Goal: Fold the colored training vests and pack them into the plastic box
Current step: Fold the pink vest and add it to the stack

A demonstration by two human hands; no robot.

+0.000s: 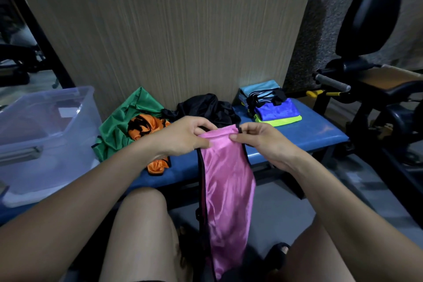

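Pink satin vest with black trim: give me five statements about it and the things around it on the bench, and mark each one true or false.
1. Both hands hold the pink satin vest with black trim by its top edge. True: left hand and right hand pinch it there.
2. The pink vest lies flat on the blue padded bench. False: it hangs down between the knees.
3. The clear plastic box sits to the person's left. True.
4. The crumpled green vest is folded on a neat stack. False: it lies loose beside the orange vest; the stack of folded vests is on the right.
5. The pink vest is inside the box. False: it is in the hands' grip.
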